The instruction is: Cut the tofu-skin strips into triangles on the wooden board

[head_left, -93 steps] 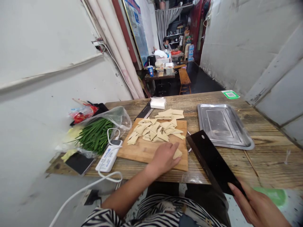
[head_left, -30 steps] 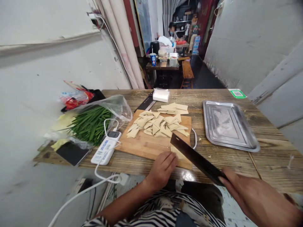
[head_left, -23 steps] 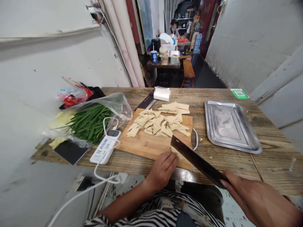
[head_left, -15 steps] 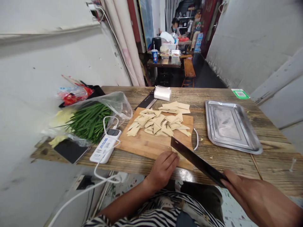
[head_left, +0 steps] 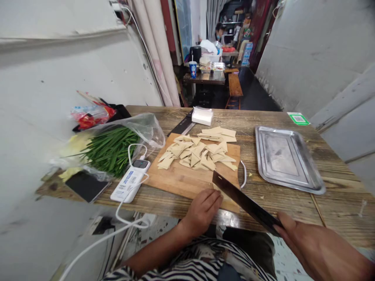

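My right hand (head_left: pixel 310 238) is wrapped round the handle of a broad dark kitchen knife (head_left: pixel 244 203), its blade slanting over the right part of the wooden cutting board (head_left: pixel 175 181). Beside the blade, my left hand (head_left: pixel 203 207) presses with bent fingers on a pale, flat piece of what looks like tofu sheet (head_left: pixel 218 189), mostly hidden by hand and knife. A heap of cut tofu sheet pieces (head_left: pixel 196 152), many of them triangular, covers the far half of the board. Behind it lies a stack of uncut strips (head_left: pixel 219 134).
Right of the board lies a metal tray (head_left: pixel 288 156). To the left are a white power bank (head_left: pixel 130 181) with a cable, green chives (head_left: pixel 113 150) in a plastic bag, and a dark flat object (head_left: pixel 87 185). A tissue pack (head_left: pixel 202 116) sits behind. A person (head_left: pixel 219 31) is in the back.
The view has shifted very slightly. Both hands and the knife keep nearly the same place on the board.
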Demonstrator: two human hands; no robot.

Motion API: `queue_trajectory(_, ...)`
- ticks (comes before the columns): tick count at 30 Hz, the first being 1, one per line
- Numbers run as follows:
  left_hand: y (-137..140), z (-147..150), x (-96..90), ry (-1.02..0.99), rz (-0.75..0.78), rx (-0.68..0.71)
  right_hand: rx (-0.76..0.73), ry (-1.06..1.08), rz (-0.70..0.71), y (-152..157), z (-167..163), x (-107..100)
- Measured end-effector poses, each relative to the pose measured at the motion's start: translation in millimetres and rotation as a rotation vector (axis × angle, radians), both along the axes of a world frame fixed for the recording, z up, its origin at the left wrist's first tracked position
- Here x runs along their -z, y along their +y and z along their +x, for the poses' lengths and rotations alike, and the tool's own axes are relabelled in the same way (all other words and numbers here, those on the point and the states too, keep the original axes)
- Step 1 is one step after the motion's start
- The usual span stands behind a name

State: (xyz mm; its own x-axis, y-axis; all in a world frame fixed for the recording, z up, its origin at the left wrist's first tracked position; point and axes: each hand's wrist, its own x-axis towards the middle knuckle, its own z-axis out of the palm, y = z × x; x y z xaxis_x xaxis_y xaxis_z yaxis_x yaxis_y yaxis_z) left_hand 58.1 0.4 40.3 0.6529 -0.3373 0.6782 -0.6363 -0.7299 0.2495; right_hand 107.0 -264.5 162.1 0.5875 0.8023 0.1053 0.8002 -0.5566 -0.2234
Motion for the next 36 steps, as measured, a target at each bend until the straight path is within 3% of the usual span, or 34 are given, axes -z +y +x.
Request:
queue_trajectory(7,1.6,1.1,0.1,0.002,-0.011,0.006,0.033,0.187,-0.216,-13.3,6.3,16.4)
queue_trajectory(16,-3.3,0.9,8.2,-0.036,0.0,-0.074,0.06,-0.034,-0.137,-4.6,-16.2,36.1)
queue_trajectory(20,-6.3,2.7,3.2,-0.056,0.014,-0.111,0.021,-0.212,-0.111,-6.2,-23.2,32.6)
queue_trajectory(30,-8.9,5.1,-10.8,0.018,0.018,-0.157,0.11,-0.082,0.008,-13.3,1.9,16.6)
queue_trajectory(33,-7.4,8.6,-12.6,0.048,0.102,-0.188,0.131,-0.128,0.052,-16.2,7.0,6.3)
queue_trajectory(36,-3.0,15.8,-13.2,0.077,0.285,-0.168,0.145,-0.19,0.102,-21.1,10.4,-1.4)
